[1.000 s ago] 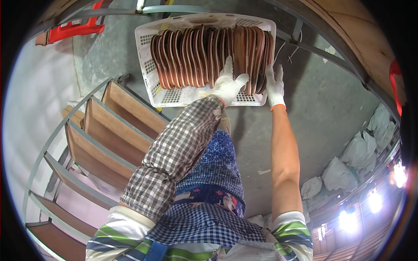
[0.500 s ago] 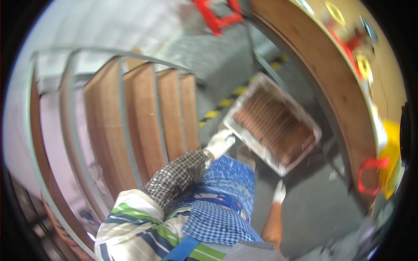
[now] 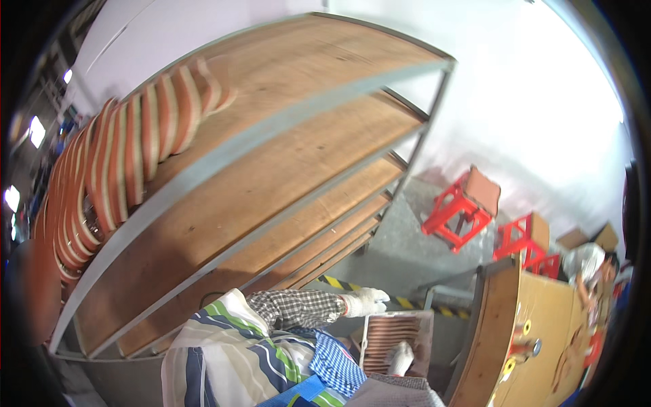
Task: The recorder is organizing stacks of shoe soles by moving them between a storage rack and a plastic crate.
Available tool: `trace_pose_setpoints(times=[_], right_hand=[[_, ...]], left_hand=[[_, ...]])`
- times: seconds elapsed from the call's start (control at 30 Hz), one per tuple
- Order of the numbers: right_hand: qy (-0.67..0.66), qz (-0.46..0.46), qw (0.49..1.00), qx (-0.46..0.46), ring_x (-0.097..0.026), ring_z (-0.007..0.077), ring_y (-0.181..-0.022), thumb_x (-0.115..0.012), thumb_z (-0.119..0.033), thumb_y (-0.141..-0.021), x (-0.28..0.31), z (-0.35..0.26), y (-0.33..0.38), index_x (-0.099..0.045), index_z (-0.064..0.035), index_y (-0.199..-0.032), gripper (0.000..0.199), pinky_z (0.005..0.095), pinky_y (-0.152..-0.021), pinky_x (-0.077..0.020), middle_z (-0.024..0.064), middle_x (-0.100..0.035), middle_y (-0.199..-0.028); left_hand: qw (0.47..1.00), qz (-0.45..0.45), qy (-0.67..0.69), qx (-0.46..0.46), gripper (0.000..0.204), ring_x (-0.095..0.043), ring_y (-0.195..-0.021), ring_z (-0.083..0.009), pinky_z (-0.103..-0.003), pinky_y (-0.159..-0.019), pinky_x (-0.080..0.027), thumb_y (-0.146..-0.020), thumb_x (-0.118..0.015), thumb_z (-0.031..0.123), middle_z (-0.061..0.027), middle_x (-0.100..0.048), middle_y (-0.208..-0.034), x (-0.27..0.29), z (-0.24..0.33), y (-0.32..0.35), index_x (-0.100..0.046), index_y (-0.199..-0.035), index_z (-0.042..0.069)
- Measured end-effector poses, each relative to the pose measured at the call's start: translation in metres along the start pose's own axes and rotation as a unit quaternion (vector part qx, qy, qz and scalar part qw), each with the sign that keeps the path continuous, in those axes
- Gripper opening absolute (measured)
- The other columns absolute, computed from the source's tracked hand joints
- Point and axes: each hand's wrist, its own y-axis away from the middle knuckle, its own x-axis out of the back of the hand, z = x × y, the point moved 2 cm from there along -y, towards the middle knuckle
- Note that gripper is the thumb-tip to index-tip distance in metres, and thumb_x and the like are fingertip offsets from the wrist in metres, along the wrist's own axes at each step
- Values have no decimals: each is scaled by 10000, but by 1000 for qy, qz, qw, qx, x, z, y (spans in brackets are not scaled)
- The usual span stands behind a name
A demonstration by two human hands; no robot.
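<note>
A white plastic crate (image 3: 425, 339) stands low in front of me, holding a row of reddish-brown pieces (image 3: 386, 332) with pale edges. My left hand (image 3: 366, 302), in a white glove, is stretched out over the crate's far side, with nothing visible in it. Over the brown pieces inside the crate is my right hand (image 3: 401, 358), also gloved; its fingers are too small and unclear to show whether they grip a piece. To my left rises a metal rack with wooden shelves (image 3: 285, 169). Its top shelf bears a long row of orange-and-cream striped pieces (image 3: 129, 149).
Red stools (image 3: 461, 210) stand by the white wall at the far right. A wooden table (image 3: 542, 319) with yellow tape rolls (image 3: 527, 327) is on the right. Yellow-black tape (image 3: 407, 302) marks the floor. Beyond the table are a person's arm (image 3: 583, 293) and cardboard boxes.
The view has swung up toward the rack, bringing the striped pieces and stools into sight. My right hand has moved from beside the crate to over its contents; my left stays near its edge.
</note>
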Motion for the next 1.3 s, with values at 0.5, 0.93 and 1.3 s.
trace_pose_setpoints(times=[0.5, 0.93, 1.3], right_hand=[[65, -394, 697, 595, -599, 105, -773, -541, -157, -1057, -333, -521, 248, -663, 73, -1254, 326, 256, -723, -500, 71, -697, -880], [366, -389, 652, 538, -675, 380, -1077, -515, -593, -965, -515, -552, 297, -686, 105, -1164, 746, 449, -927, -498, 281, -719, -1053], [145, -629, 698, 310, -673, 192, -818, -640, -456, -974, -525, -546, 291, -685, 15, -1143, 503, 395, -662, -531, 99, -706, -1006]], left_hand=[[843, 488, -70, -215, 424, -691, -1045, -350, -418, -895, -556, -871, -762, 216, -189, -696, -1174, 175, 134, 238, -674, -1242, 29], [404, 746, -529, 31, 483, -522, -1223, -386, -536, -1076, -395, -684, -804, 179, -155, -618, -1240, 182, 255, 419, -711, -1134, 30], [450, 677, -567, 130, 510, -487, -1183, -351, -567, -1090, -334, -749, -800, 378, -132, -564, -1204, 217, 271, 407, -700, -1101, 23]])
